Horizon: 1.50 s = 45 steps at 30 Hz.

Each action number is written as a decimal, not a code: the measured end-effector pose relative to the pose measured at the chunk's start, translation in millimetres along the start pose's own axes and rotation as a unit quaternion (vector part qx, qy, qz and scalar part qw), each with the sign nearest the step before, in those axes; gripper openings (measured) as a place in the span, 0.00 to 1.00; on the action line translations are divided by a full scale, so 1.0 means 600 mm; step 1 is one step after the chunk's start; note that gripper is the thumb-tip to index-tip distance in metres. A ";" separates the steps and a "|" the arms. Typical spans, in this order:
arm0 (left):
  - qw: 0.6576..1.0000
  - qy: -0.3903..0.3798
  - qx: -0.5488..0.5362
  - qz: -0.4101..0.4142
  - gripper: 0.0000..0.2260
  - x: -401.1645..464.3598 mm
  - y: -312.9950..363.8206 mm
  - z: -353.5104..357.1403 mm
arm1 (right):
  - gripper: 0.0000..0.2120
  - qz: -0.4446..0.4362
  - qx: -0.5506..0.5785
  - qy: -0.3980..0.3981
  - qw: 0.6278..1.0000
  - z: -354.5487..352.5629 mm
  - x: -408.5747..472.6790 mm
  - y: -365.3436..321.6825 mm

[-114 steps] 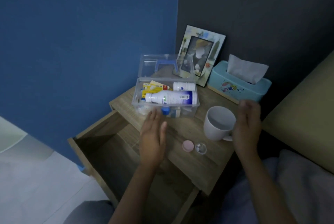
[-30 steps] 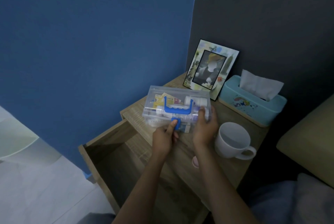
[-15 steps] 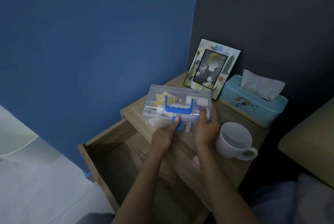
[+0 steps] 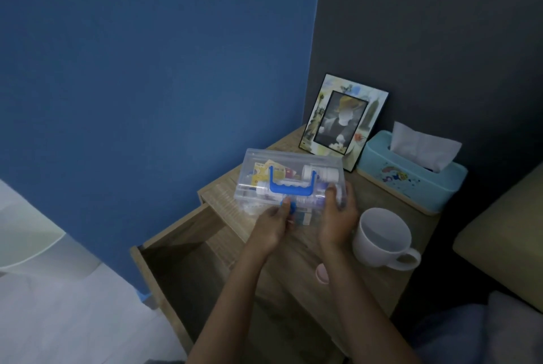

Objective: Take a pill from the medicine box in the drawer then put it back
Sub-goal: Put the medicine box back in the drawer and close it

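The clear medicine box (image 4: 293,163) with a blue handle sits on the wooden nightstand top (image 4: 367,284), its lid down. Bottles and packets show through the plastic. My left hand (image 4: 271,227) is at the box's front, thumb pressed on the blue latch (image 4: 289,207). My right hand (image 4: 338,216) grips the box's right front corner. The drawer (image 4: 182,272) below stands pulled out and looks empty. A small pink cap (image 4: 321,273) lies on the top, partly hidden behind my right forearm.
A white mug (image 4: 382,238) stands right of my right hand. A teal tissue box (image 4: 411,178) and a picture frame (image 4: 342,121) stand at the back against the dark wall. A beige cushion (image 4: 505,240) is at the right edge.
Since 3.8 s ago the box's lid has come down from open. Over the last second both hands stay at the box front, the left thumb pressing on the latch.
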State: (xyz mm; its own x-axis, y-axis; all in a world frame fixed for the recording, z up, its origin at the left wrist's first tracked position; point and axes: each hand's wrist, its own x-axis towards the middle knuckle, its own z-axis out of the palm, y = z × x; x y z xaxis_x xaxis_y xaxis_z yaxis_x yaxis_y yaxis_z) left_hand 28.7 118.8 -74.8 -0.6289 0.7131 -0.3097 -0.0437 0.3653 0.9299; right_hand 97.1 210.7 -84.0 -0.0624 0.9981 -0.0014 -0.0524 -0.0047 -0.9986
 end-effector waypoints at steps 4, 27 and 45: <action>0.962 0.219 0.074 0.146 0.12 0.015 0.039 -0.050 | 0.17 0.032 -0.032 0.005 0.999 0.004 0.010 -0.012; 0.980 0.133 -0.145 0.030 0.11 0.032 0.040 -0.216 | 0.19 0.230 -0.055 -0.126 0.964 0.016 -0.039 -0.080; 0.993 0.121 -0.006 -0.014 0.15 -0.103 -0.097 -0.348 | 0.20 0.307 0.061 -0.084 0.946 -0.012 -0.383 -0.002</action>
State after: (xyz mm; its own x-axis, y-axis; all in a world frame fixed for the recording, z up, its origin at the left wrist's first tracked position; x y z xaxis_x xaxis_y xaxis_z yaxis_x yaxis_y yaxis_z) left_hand -92.0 -71.6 -68.0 -0.7954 0.5376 -0.2798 -0.0718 0.3748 0.9243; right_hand 118.6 -17.9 -83.1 -0.2752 0.7809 -0.5608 -0.0699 -0.5981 -0.7984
